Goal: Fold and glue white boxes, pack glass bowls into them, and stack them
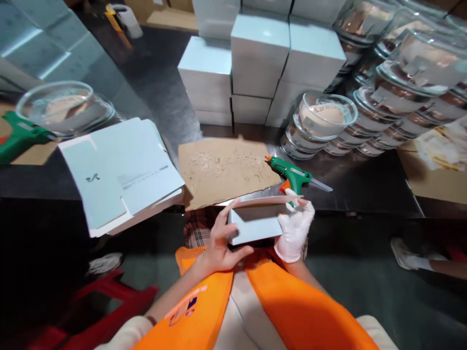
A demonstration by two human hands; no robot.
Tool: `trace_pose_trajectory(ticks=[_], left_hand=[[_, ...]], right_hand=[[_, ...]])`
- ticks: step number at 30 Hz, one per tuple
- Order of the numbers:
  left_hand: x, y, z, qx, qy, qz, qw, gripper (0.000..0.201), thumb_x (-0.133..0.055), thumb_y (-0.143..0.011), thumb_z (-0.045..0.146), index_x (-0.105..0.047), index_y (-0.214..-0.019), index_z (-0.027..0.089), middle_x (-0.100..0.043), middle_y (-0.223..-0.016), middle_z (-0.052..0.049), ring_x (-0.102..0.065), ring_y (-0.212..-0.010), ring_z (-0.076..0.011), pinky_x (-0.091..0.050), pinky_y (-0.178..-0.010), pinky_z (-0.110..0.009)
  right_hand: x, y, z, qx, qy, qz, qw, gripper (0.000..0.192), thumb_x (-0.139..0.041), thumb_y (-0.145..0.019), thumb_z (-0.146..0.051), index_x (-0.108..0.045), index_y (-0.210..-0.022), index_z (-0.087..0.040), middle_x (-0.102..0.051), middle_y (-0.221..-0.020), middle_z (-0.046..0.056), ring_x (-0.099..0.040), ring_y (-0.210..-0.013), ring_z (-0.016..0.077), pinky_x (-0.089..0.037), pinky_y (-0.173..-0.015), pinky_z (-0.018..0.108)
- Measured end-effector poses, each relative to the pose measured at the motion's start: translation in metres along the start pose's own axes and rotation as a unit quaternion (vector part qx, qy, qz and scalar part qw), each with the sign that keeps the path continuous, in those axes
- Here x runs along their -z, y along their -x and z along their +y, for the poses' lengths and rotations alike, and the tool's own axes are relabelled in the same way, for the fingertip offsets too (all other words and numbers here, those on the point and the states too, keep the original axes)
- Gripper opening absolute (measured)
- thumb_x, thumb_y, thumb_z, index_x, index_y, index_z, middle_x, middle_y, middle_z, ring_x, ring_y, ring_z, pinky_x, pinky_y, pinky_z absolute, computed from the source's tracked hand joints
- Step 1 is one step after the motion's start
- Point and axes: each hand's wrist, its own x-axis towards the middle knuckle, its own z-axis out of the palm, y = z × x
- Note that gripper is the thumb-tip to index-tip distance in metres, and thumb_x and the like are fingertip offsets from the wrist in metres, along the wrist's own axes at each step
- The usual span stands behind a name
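Observation:
A small white cardboard box (257, 229) is held up close to my body, with its top standing open toward me. My bare left hand (223, 238) grips its left end, fingers along the side and thumb below. My right hand (296, 228), in a white glove, holds the right end near the raised flap. Just beyond the box lies a green glue gun (294, 174) with an orange trigger and a glue stick out of its back. A brown cardboard sheet (226, 170) with dried glue blobs lies on the table in front of me.
Flat white box blanks (124, 175) are stacked at the left, beside a round clear container (58, 107) and another green glue gun (22, 136). White boxes (259, 53) are piled behind the cardboard. Stacked clear round containers (321, 121) fill the right. A red stool (109, 301) stands low left.

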Motion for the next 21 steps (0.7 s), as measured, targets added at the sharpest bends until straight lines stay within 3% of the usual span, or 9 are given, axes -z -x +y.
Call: trace_pose_trajectory(ticks=[2, 4, 7, 9, 10, 12, 15, 18, 21], left_hand=[[0.022, 0.003, -0.004, -0.014, -0.056, -0.054, 0.997, 0.040, -0.078, -0.095, 0.044, -0.062, -0.128, 0.031, -0.061, -0.144, -0.015, -0.070, -0.126, -0.0289, -0.062, -0.093, -0.039], [0.041, 0.010, -0.013, 0.010, -0.092, -0.023, 0.995, 0.033, -0.083, -0.090, 0.041, -0.070, -0.117, 0.026, -0.067, -0.133, -0.014, -0.074, -0.113, -0.0256, -0.062, -0.084, -0.034], [0.057, 0.019, -0.027, 0.056, -0.127, 0.056, 0.989, 0.035, -0.088, -0.085, 0.041, -0.072, -0.111, 0.023, -0.071, -0.116, -0.010, -0.073, -0.105, -0.0250, -0.062, -0.081, -0.034], [0.058, 0.020, -0.034, 0.056, -0.130, 0.081, 0.987, 0.036, -0.088, -0.084, 0.041, -0.073, -0.111, 0.023, -0.071, -0.110, -0.007, -0.071, -0.106, -0.0254, -0.061, -0.085, -0.035], [0.057, 0.019, -0.036, 0.049, -0.126, 0.088, 0.987, 0.035, -0.087, -0.085, 0.042, -0.073, -0.111, 0.024, -0.071, -0.107, -0.006, -0.070, -0.107, -0.0253, -0.060, -0.087, -0.036], [0.051, 0.014, -0.038, 0.047, -0.111, 0.106, 0.987, 0.032, -0.084, -0.089, 0.045, -0.072, -0.111, 0.024, -0.071, -0.103, -0.005, -0.068, -0.110, -0.0255, -0.058, -0.090, -0.038], [0.040, 0.006, -0.037, 0.061, -0.088, 0.139, 0.984, 0.031, -0.079, -0.092, 0.049, -0.071, -0.109, 0.025, -0.069, -0.101, -0.005, -0.066, -0.109, -0.0248, -0.056, -0.091, -0.038], [0.030, -0.004, -0.032, 0.066, -0.073, 0.153, 0.983, 0.030, -0.079, -0.093, 0.048, -0.070, -0.111, 0.025, -0.069, -0.104, -0.003, -0.065, -0.105, -0.0219, -0.054, -0.091, -0.035], [0.023, -0.019, -0.025, 0.072, -0.072, 0.143, 0.985, 0.028, -0.080, -0.094, 0.043, -0.070, -0.114, 0.026, -0.070, -0.103, -0.002, -0.065, -0.103, -0.0207, -0.053, -0.091, -0.033]], right_hand=[[0.014, -0.013, -0.009, -0.015, 0.033, -0.045, 0.998, 0.056, -0.069, -0.093, -0.044, -0.046, -0.142, -0.030, -0.062, -0.149, 0.014, -0.071, -0.124, 0.0275, -0.057, -0.106, 0.048], [0.032, -0.035, -0.017, -0.016, 0.164, -0.072, 0.984, 0.046, -0.059, -0.098, -0.052, -0.055, -0.135, -0.026, -0.067, -0.141, 0.016, -0.072, -0.120, 0.0290, -0.056, -0.106, 0.049], [0.049, -0.081, -0.025, -0.069, 0.459, -0.064, 0.883, 0.049, -0.062, -0.092, -0.063, -0.069, -0.114, -0.020, -0.073, -0.125, 0.019, -0.072, -0.116, 0.0370, -0.054, -0.105, 0.054], [0.052, -0.109, -0.024, -0.156, 0.542, -0.080, 0.822, 0.044, -0.079, -0.078, -0.057, -0.071, -0.099, -0.020, -0.076, -0.112, 0.019, -0.072, -0.113, 0.0407, -0.054, -0.102, 0.053], [0.052, -0.121, -0.022, -0.196, 0.528, -0.088, 0.822, 0.039, -0.086, -0.070, -0.050, -0.071, -0.091, -0.020, -0.077, -0.103, 0.017, -0.073, -0.110, 0.0409, -0.055, -0.100, 0.051], [0.051, -0.135, -0.017, -0.241, 0.439, -0.084, 0.861, 0.029, -0.089, -0.059, -0.034, -0.069, -0.075, -0.021, -0.076, -0.082, 0.012, -0.075, -0.099, 0.0369, -0.057, -0.089, 0.043], [0.052, -0.136, -0.011, -0.258, 0.303, -0.075, 0.914, 0.020, -0.080, -0.062, -0.034, -0.064, -0.065, -0.022, -0.069, -0.064, 0.005, -0.071, -0.069, 0.0257, -0.058, -0.067, 0.035], [0.050, -0.120, -0.014, -0.227, 0.231, -0.053, 0.945, 0.024, -0.071, -0.068, -0.043, -0.061, -0.075, -0.023, -0.070, -0.064, 0.002, -0.065, -0.056, 0.0192, -0.057, -0.057, 0.032], [0.043, -0.096, -0.028, -0.123, 0.148, 0.002, 0.981, 0.034, -0.076, -0.067, -0.044, -0.057, -0.088, -0.025, -0.069, -0.065, -0.005, -0.064, -0.055, 0.0149, -0.056, -0.058, 0.028]])
